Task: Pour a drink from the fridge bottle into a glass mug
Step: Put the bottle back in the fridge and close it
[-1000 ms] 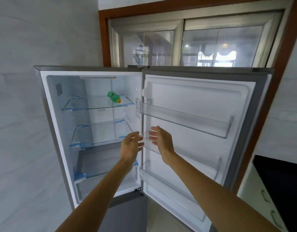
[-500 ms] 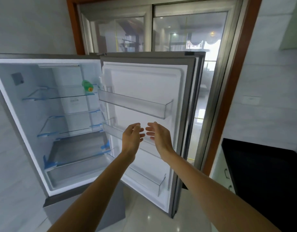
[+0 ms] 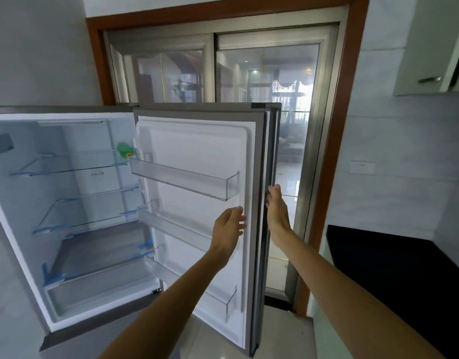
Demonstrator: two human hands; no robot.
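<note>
The fridge [image 3: 24, 216] stands open, its door [image 3: 197, 151] swung wide. The right hand [image 3: 276, 212] lies flat against the door's outer edge and the left hand [image 3: 229, 226] hovers near the inner liner. Each grip is spread and holds nothing. It seems best to steady the door with the right and reach the left to the top shelf [image 3: 68, 168], where the small green bottle [image 3: 124, 149] sits at the right end, its yellowish end outward and blurred.

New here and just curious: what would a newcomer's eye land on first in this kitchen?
The wide-open fridge, nearly bare: one green bottle sits on its top glass shelf, beside the door hinge. In front, two hands reach to the open door, the left hand near its inner face, the right hand against its outer edge.
</note>
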